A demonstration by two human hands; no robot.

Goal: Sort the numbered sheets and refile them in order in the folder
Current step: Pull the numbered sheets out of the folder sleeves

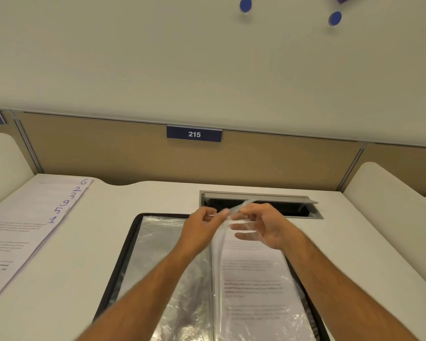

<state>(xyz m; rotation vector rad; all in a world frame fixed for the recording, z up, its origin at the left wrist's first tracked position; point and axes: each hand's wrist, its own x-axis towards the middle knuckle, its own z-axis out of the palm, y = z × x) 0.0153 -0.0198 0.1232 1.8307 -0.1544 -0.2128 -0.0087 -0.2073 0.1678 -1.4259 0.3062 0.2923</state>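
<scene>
An open black folder [130, 242] with clear plastic sleeves lies on the desk in front of me. Its left sleeve [158, 262] looks empty; the right side holds a printed sheet [253, 279]. My left hand [202, 230] and my right hand [258, 225] meet above the folder's top edge, both pinching the top of a clear sleeve [236, 209] lifted from the spine. At the left lies a fanned stack of numbered sheets [35, 217], with blue handwritten numbers down their right corners.
A grey cable hatch [261, 198] stands open in the desk just behind my hands. A tan partition with a blue plate "215" [194, 134] closes the back. White side dividers [384, 183] rise at both sides of the desk.
</scene>
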